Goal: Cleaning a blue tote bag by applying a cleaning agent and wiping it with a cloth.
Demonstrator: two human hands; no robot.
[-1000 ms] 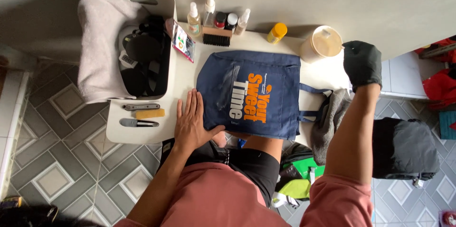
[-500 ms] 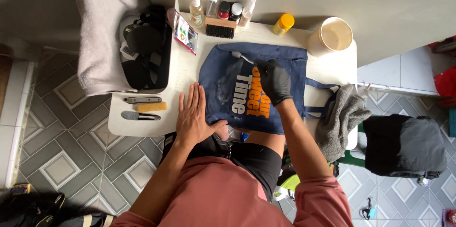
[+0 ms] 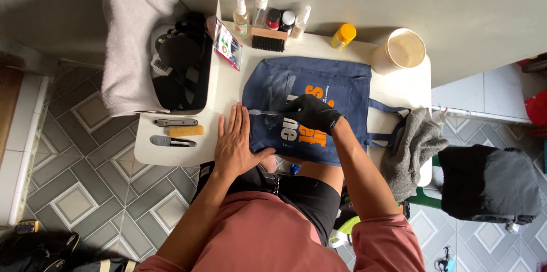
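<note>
The right hand (image 3: 314, 112), in one black glove, is closed around a thin tool (image 3: 268, 113) whose pale tip points toward nine o'clock and lies on the bag (image 3: 336, 87); what kind of tool it is cannot be told. The left hand (image 3: 236, 142) is bare, fingers spread wide, pressed flat on the bag's eight o'clock corner and holding nothing. The one bag is dark blue cloth with orange and white print, lying flat in the middle of the white table (image 3: 399, 87), its straps trailing toward three o'clock. At twelve o'clock stand three spray bottles (image 3: 260, 5), two small jars (image 3: 274, 18) and one brush (image 3: 268, 39). One yellow bottle (image 3: 344, 35) and one cream tub (image 3: 401, 51) sit at one o'clock. One grey cloth (image 3: 413, 144) hangs at three o'clock.
</note>
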